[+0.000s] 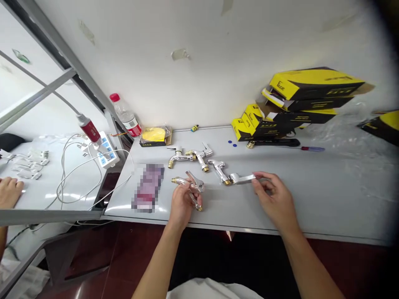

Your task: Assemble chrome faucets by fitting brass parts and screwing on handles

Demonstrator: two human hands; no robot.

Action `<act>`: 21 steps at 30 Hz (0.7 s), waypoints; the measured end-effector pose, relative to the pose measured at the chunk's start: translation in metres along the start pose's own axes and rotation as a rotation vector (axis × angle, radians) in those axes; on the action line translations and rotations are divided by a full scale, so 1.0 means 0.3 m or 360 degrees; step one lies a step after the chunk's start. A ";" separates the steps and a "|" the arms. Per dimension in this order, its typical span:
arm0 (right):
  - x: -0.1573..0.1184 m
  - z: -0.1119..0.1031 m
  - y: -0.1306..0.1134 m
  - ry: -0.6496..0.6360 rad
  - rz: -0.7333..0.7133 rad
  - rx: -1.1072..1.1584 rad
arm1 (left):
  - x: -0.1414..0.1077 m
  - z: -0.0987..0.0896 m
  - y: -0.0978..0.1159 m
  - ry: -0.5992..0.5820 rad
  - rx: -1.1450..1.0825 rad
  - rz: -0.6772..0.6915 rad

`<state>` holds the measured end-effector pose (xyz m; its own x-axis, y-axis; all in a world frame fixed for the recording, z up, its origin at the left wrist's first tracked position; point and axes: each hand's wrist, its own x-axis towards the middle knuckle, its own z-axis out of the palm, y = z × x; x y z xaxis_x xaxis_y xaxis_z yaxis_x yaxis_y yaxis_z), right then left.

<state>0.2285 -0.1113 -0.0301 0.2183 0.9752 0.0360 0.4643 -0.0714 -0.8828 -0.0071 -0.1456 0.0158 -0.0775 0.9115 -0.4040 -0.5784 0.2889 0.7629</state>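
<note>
My left hand [181, 204] is closed around a chrome faucet [195, 182] with brass-coloured ends, held just above the table near its front edge. Between the thumb and fingers of my right hand [279, 200] is the end of a silver lever handle [243, 179]. The handle's round end lies close to the brass end of a chrome faucet body [219, 170] on the table; I cannot tell whether they touch. Farther back, a faucet with a brass spout tip [178, 158] and another chrome faucet [202, 155] lie side by side.
Yellow-and-black boxes [280, 118] are stacked at the back right. Before them lie a dark-handled tool [277, 142], a screwdriver [313, 148] and blue discs [232, 143]. A bottle [127, 118], power strip [107, 151] and pixelated item [149, 187] are left. Another person's hand [10, 192] rests far left.
</note>
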 end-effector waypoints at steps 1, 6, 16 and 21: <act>0.000 0.001 0.002 -0.0001 0.0010 0.0018 | -0.003 0.003 0.002 -0.0009 0.0028 -0.0007; 0.001 0.001 -0.006 -0.0018 0.0031 0.0106 | -0.012 0.014 0.007 0.0021 0.0098 0.0017; 0.008 0.008 0.011 0.0104 -0.0204 -0.0035 | -0.007 0.002 -0.002 -0.0046 0.0110 0.0055; 0.012 0.015 0.011 -0.0038 -0.0418 -0.0271 | -0.008 0.009 0.001 0.0003 0.0101 0.0047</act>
<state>0.2270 -0.1071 -0.0350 0.0524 0.9694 0.2396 0.6394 0.1517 -0.7537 -0.0049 -0.1468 0.0186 -0.0950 0.9194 -0.3816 -0.5229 0.2801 0.8050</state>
